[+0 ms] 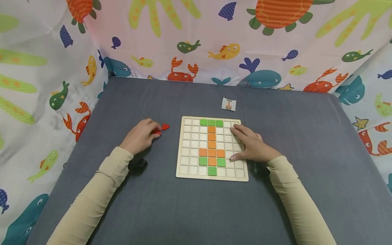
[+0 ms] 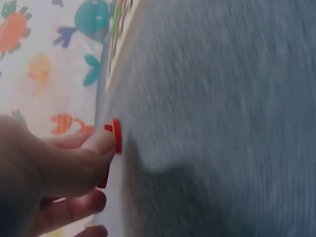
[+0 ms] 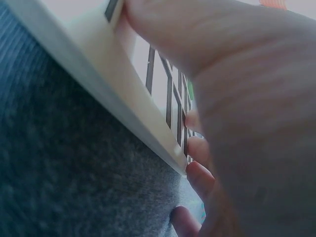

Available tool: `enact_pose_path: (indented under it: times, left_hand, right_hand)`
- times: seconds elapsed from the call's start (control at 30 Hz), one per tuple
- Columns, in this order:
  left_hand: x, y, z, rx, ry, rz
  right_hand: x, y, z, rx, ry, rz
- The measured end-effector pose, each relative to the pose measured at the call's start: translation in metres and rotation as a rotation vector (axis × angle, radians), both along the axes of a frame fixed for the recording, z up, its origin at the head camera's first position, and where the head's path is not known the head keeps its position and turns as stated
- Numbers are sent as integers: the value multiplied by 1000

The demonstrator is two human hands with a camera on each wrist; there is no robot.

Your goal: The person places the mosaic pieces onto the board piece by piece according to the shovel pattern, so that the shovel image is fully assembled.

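Note:
My left hand point(image 1: 141, 136) is left of the board, its thumb and fingers pinching a small red piece point(image 1: 157, 132). Just beyond the fingertips, another red piece point(image 1: 165, 127) lies on the table. In the left wrist view red edges point(image 2: 116, 136) show at the thumb tip; how the pieces overlap there is hard to tell. The wooden grid board point(image 1: 211, 179) holds green squares point(image 1: 211, 123) along the top and near the bottom, with orange squares point(image 1: 211, 144) forming a column and a short row. My right hand point(image 1: 254, 144) rests on the board's right side, fingers spread.
A small printed card point(image 1: 228, 104) lies behind the board on the grey table point(image 1: 196, 211). A curtain point(image 1: 208, 71) with sea animals surrounds the table's back and sides. A dark strap-like object point(image 1: 138, 165) sits under the left wrist.

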State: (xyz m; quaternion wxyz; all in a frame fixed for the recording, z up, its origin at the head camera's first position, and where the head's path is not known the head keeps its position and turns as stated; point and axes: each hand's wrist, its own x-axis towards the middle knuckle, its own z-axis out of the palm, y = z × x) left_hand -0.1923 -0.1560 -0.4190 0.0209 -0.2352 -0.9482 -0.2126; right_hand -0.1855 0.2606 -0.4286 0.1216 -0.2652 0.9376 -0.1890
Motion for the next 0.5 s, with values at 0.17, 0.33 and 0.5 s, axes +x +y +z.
enact_pose_path:
  times: [0.17, 0.33, 0.5]
  left_hand:
    - [11, 19, 7, 72, 35, -126]
    - [26, 45, 10, 116, 75, -277]
    - [41, 69, 8, 164, 67, -432]
  right_hand:
    - [0, 0, 0, 1, -5, 1]
    - [0, 1, -1, 3, -13, -1]
    - [-1, 2, -2, 4, -13, -4]
